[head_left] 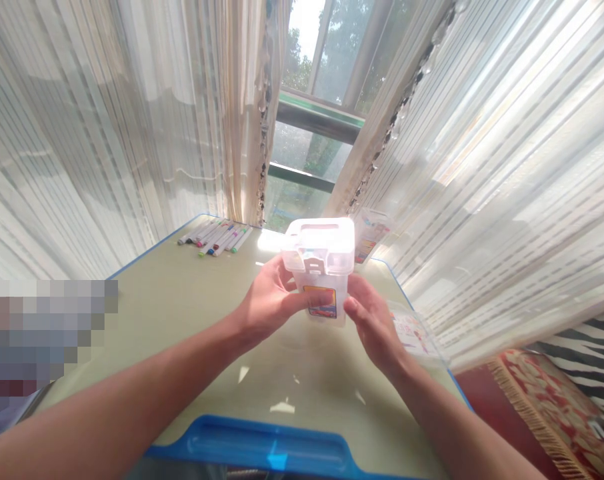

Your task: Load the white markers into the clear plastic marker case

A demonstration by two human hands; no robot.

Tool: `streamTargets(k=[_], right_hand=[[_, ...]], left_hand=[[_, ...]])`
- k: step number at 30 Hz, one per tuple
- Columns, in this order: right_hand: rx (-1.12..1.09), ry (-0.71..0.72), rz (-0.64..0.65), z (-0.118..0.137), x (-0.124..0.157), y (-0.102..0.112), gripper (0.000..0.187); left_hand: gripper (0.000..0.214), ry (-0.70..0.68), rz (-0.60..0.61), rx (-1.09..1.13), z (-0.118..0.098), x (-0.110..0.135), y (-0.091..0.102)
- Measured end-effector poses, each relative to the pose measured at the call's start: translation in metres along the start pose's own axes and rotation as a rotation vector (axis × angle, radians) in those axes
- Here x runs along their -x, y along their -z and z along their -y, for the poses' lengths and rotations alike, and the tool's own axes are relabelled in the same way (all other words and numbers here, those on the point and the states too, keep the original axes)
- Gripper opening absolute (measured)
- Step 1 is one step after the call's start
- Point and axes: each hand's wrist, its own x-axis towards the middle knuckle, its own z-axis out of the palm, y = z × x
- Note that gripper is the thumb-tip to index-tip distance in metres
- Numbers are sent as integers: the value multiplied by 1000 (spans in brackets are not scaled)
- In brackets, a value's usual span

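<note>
A translucent white plastic box (322, 257) with a lid, a handle on top and a front clasp is held up over the table. Its lid looks closed, and a small coloured label is on its front. My left hand (272, 293) grips the box from the left, with the thumb across the label. From the other side my right hand (375, 317) is closed against the box's right wall, its thumb near the lower right edge. Bright sunlight washes out the lid, and whatever is inside the box cannot be made out.
Several markers (217, 237) with coloured caps lie at the table's far left. Another clear box (371, 233) stands at the far right, and a clear printed package (412, 333) lies by the right edge. The table (182, 300) has a blue tray (272, 440) along its front. Curtains hang behind.
</note>
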Motion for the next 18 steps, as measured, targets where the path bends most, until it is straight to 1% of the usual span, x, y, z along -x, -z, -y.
streamTargets(k=[3, 6, 8, 9, 11, 14, 18], right_hand=[[216, 111, 50, -1, 4, 1, 60], [358, 163, 62, -2, 5, 0, 51], [416, 191, 52, -2, 4, 0, 43], [432, 206, 51, -1, 3, 0, 42], [434, 221, 54, 0, 2, 1, 47], [390, 201, 54, 0, 2, 2, 55], [259, 149, 55, 0, 4, 3, 70]], left_hand=[[76, -25, -16, -33, 0, 1, 0], [70, -57, 15, -72, -3, 2, -3], [70, -81, 57, -79, -5, 3, -4], [71, -93, 76, -79, -6, 4, -5], [69, -121, 98, -95, -6, 5, -5], [61, -161, 101, -136, -5, 8, -5], [54, -184, 117, -139, -3, 11, -6]])
